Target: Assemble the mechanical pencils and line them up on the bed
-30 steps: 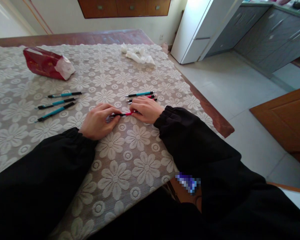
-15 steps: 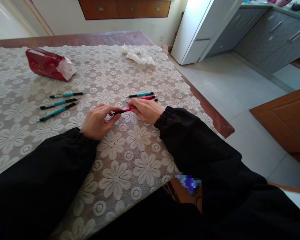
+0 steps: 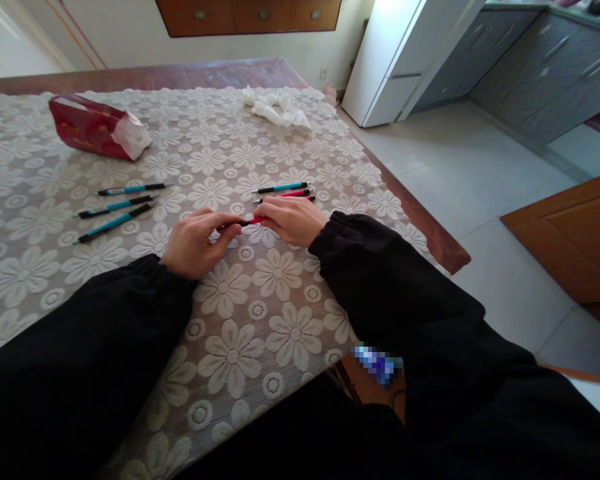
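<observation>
Both hands pinched one red pen just above the lace-covered bench.

The left hand gripped the black end of the red pen and the right hand clamped its red barrel. Three more pens lay just beyond the right hand; three teal pens lay well apart to the left, near a red packet.

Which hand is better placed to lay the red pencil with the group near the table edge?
Right, probably. The right hand holds the red pencil at its red end and lies just in front of the pencil group; the left hand is farther off, at the black end.
</observation>
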A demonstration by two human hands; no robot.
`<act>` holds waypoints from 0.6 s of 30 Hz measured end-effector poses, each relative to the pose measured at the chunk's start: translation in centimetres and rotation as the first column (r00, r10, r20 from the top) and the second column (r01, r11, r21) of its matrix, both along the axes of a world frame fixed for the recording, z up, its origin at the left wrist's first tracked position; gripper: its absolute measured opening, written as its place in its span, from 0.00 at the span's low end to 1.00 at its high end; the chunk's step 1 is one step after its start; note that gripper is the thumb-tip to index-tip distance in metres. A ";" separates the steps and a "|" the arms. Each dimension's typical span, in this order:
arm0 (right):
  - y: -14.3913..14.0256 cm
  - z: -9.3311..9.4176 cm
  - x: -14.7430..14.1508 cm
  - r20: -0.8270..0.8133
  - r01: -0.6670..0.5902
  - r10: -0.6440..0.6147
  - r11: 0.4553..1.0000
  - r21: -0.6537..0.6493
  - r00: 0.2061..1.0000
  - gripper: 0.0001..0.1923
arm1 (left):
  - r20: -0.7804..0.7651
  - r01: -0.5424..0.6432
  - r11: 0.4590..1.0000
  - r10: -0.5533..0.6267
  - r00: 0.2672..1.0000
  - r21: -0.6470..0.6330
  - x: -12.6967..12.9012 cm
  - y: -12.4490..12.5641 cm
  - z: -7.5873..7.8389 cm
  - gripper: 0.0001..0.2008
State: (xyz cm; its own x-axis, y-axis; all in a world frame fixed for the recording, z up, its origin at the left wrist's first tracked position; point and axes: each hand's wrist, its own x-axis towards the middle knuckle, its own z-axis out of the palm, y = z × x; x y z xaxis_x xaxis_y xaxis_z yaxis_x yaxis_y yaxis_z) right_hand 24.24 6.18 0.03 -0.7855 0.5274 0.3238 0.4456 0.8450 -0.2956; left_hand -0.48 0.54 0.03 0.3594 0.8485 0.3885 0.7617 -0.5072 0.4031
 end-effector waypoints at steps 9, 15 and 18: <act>-0.1 0.1 0.0 0.028 -0.011 0.012 1.000 -0.017 1.000 0.13 | 0.033 0.043 0.998 -0.044 0.999 0.039 0.1 -0.1 0.0 0.13; 0.0 -0.1 0.0 0.016 -0.027 0.027 0.999 0.026 1.000 0.15 | 0.013 0.009 1.000 -0.008 1.000 -0.008 -0.1 -0.1 -0.2 0.16; 0.0 -0.2 -0.1 0.003 -0.028 0.028 0.999 0.040 1.000 0.16 | 0.012 0.012 0.999 -0.011 1.000 -0.032 -0.1 -0.1 -0.2 0.16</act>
State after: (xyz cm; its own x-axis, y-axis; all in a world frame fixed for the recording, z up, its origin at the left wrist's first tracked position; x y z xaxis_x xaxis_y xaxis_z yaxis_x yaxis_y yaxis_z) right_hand 24.17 6.22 -0.21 -0.8003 0.4919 0.3428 0.4223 0.8684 -0.2600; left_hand -0.62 0.47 -0.14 0.3646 0.8566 0.3650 0.7511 -0.5023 0.4284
